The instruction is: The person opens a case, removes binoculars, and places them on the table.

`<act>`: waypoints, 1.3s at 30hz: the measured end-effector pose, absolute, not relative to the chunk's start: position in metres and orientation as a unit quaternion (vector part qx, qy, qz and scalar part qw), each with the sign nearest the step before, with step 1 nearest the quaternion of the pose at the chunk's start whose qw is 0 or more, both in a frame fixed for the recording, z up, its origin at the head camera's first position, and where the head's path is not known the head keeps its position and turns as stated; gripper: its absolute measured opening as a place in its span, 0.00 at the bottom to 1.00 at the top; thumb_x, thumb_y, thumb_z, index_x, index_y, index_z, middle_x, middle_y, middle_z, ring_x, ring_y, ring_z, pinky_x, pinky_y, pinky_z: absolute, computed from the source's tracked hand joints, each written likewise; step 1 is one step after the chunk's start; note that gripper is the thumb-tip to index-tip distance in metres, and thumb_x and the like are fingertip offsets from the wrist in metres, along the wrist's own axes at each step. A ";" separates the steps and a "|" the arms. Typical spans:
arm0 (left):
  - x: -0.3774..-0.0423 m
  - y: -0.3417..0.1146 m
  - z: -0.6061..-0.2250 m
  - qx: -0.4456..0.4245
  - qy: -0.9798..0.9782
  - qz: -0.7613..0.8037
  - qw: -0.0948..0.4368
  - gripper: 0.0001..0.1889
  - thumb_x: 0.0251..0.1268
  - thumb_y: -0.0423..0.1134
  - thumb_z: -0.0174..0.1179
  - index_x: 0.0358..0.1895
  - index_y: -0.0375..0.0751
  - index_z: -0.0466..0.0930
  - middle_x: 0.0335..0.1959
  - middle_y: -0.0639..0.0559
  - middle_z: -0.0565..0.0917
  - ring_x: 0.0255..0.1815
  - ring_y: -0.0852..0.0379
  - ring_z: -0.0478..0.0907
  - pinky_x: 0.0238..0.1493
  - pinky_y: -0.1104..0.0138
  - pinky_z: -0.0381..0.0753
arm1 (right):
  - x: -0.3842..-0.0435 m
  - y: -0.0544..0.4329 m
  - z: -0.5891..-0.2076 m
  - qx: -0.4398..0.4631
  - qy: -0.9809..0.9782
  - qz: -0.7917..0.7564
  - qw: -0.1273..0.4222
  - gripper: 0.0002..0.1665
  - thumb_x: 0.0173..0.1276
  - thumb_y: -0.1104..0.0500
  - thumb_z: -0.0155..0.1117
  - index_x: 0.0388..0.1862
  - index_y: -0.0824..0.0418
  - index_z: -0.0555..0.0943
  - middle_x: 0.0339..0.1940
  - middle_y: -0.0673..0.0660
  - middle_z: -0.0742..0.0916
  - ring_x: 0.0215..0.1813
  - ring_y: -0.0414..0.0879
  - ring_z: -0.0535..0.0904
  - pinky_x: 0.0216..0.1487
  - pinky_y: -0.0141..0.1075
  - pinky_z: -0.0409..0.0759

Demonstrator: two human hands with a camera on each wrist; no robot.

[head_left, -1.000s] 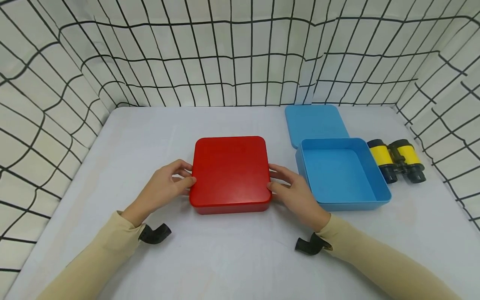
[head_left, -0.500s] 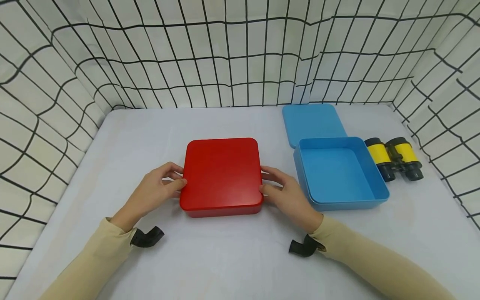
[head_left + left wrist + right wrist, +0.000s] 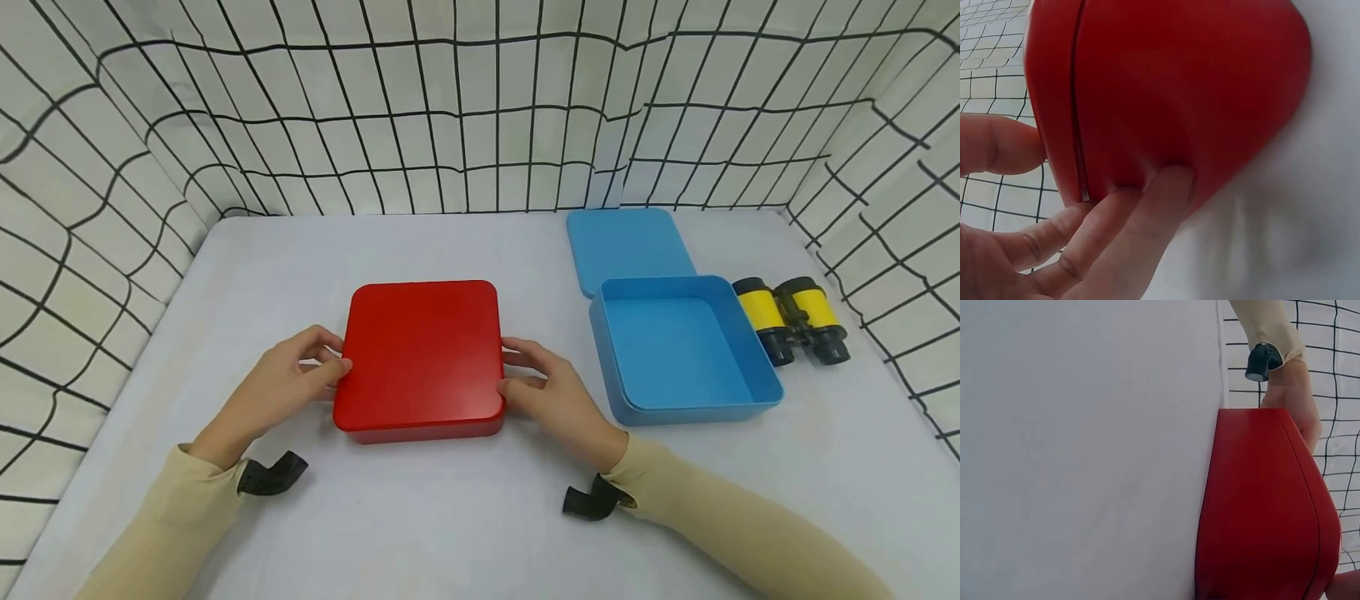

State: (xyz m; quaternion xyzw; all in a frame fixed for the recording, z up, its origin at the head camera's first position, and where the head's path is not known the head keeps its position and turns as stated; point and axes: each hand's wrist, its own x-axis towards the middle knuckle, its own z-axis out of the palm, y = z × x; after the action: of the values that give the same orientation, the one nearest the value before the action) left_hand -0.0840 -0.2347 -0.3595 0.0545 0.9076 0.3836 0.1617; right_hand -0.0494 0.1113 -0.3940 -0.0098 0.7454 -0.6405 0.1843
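Observation:
A red lidded box (image 3: 420,358) sits on the white table, left of centre in the head view. My left hand (image 3: 273,396) holds its left side, thumb at the lid's edge and fingers against the wall. On the opposite side my right hand (image 3: 558,400) grips the box likewise, its thumb by the lid's near right edge. In the left wrist view the left fingers (image 3: 1163,197) press the red wall, with a thin dark seam beneath the lid. The right wrist view shows the box's near wall (image 3: 1260,506), and only a bit of the right hand. The lid hides the inside.
To the right stands an open blue box (image 3: 682,346) with nothing in it. Its blue lid (image 3: 630,242) lies behind it. Yellow and black binoculars (image 3: 791,321) lie beside it. Black-lined mesh walls (image 3: 495,125) enclose the table's back and sides.
Both hands have moved left together with the red box, which now stands farther from the blue box and slightly nearer me. Its lid stays on.

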 end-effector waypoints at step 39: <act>-0.109 -0.268 -0.361 0.080 0.887 0.389 0.236 0.15 0.80 0.50 0.54 0.48 0.38 0.74 0.45 0.43 0.83 0.42 0.54 0.88 0.44 0.66 0.87 | -0.047 0.095 -0.394 -0.051 0.725 -0.655 0.206 0.40 0.71 0.58 0.65 0.79 0.45 0.64 0.74 0.52 0.76 0.72 0.55 0.79 0.62 0.47 0.86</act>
State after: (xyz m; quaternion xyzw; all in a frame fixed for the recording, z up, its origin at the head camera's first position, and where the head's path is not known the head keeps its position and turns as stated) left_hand -0.1089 -0.2684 -0.3614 0.0800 0.8872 0.3885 0.2356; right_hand -0.0474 0.0951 -0.3940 -0.0505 0.7254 -0.6548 0.2063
